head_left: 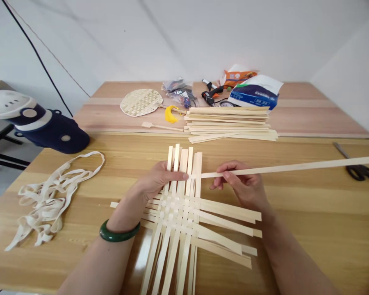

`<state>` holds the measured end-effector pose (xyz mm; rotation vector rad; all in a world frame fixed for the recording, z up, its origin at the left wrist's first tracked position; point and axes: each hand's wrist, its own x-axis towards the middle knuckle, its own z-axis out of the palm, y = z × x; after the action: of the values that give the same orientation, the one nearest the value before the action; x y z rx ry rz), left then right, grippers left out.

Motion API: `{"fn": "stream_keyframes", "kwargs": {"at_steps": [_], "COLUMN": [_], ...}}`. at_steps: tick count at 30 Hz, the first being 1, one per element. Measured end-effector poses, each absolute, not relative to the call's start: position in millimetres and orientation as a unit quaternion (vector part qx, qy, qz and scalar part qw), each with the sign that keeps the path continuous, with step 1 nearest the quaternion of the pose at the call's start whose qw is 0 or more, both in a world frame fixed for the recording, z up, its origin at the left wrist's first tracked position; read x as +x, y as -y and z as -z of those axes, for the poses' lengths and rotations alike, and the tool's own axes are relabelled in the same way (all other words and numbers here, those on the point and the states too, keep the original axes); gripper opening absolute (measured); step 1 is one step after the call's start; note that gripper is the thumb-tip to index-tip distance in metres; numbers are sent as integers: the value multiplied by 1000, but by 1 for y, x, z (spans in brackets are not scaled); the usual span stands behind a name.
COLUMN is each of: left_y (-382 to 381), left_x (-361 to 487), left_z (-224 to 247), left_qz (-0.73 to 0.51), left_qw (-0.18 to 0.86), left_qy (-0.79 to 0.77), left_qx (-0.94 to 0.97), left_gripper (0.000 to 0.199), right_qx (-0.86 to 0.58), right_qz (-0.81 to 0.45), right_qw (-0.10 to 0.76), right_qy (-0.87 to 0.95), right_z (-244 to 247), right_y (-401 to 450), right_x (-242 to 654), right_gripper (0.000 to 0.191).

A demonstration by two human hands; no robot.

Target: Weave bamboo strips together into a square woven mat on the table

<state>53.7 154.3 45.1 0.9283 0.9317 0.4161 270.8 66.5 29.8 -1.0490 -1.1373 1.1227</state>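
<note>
While your left hand (160,178) lies open on the bamboo weave (178,213), what's your right hand (241,180) doing?

Gripping a long bamboo strip (290,168), whose end meets the weave just beside your left fingertips (184,176).

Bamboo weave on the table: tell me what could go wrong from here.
The woven bamboo strips look unfastened, so they may slide apart if the left hand lifts. The long strip held by the right hand could catch on the upright strips and split. Its far end, near the black-handled scissors, might also knock them.
</note>
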Motion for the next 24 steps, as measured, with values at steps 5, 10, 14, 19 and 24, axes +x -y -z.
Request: {"fn": "stream_keyframes", "kwargs": {"at_steps": [5,10,14,19,24], "left_y": [-151,-149,-147,-147,-146], "left_x": [57,61,65,65,65], "left_z": [-46,-48,-49,-45,-44], "left_qz": [-190,-195,-209,-221,-216], "left_qw": [772,751,728,711,718], "left_qy": [-438,-470,-487,-481,-460], "left_qx": [420,421,435,463,476], "left_gripper": [35,39,35,29,25], "right_qx": [-431,-464,-485,-504,-496], "right_qz": [-539,-491,-449,-420,-443], "right_qw": [554,545,555,557,539], "right_qy": [466,496,505,509,516], "right_z": [-25,-26,-27,-29,-26], "right_y": [-68,-64,-61,-60,-63], "right_x": [266,258,256,255,256], "right_gripper": [17,17,14,13,13]}}
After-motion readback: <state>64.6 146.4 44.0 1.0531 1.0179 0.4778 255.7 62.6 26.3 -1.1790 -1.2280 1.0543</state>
